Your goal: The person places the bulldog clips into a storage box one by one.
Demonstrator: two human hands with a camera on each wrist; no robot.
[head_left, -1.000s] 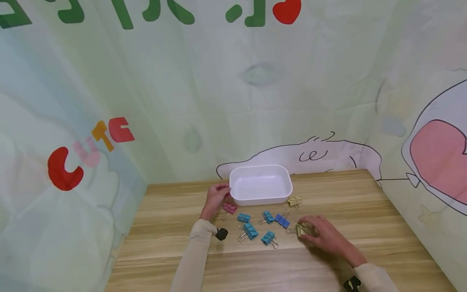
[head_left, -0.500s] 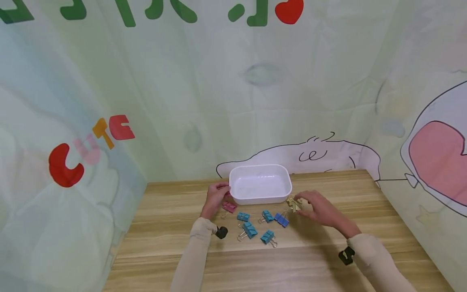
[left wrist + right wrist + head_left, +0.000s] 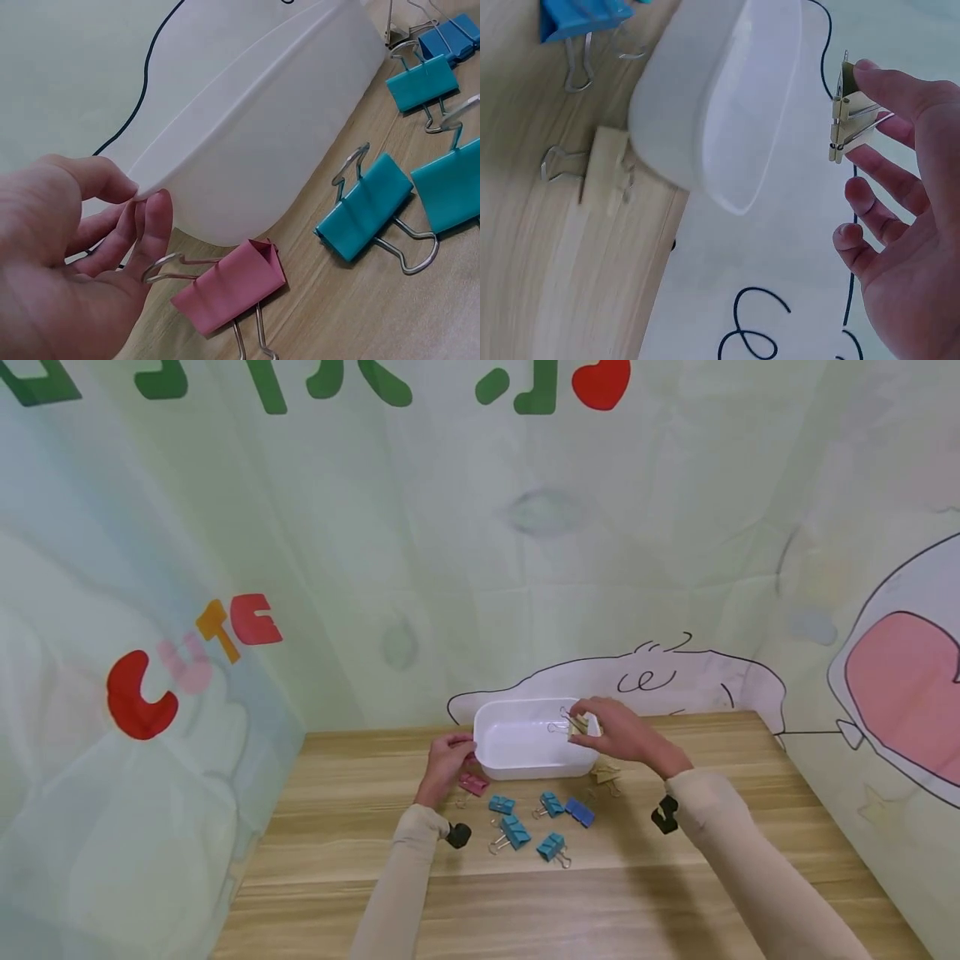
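Observation:
At the back of the table stands a white plastic tub (image 3: 536, 772). My left hand (image 3: 442, 768) pinches the tub's left rim between thumb and fingers, seen close up in the left wrist view. Over the tub's right end, my right hand (image 3: 621, 731) holds a yellow binder clip (image 3: 847, 124) between thumb and fingertips, its wire handles sticking out. The ring and little fingers curve loosely below it. Another yellow binder clip (image 3: 606, 772) lies on the table by the tub's front right corner. Just below my left hand rests a pink binder clip (image 3: 232, 289).
Several teal binder clips (image 3: 514, 832) lie scattered in front of the tub, with a blue binder clip (image 3: 580, 812) to their right. Behind the wooden table (image 3: 345, 860) hangs a printed cloth backdrop (image 3: 390, 568), close against the tub's back.
My right hand has lifted the yellow binder clip from the table's right side and carried it up and leftward over the tub. The left hand has stayed at the rim.

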